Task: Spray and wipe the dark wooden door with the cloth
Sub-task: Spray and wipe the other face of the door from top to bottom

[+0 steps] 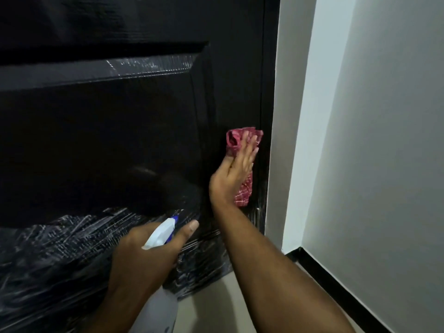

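The dark wooden door (120, 140) fills most of what I see. It is stiff and fixed, with wet streaks shining across its lower part and along the ledge above the sunken panel, so I judge the surface slick where the spray has landed. A pale wall (384, 140) stands to the right of the frame. My left hand (146, 255) is low near the door's bottom edge, fingers curled round the neck of the spray bottle (162, 233), thumb stretched forward beside the nozzle, which points at the door. The bottle looks like light plastic and is best held at the neck, as it is now. My right hand (234, 174) lies flat against the door's right edge, just beside the frame, its fingers (249, 145) straight and close together, pressing the red cloth (242, 195) to the wood. The cloth is soft and bunched, poking out above the fingertips and below the palm. It will slide easily on the wet wood, so a broad flat palm suits it better than a pinch.
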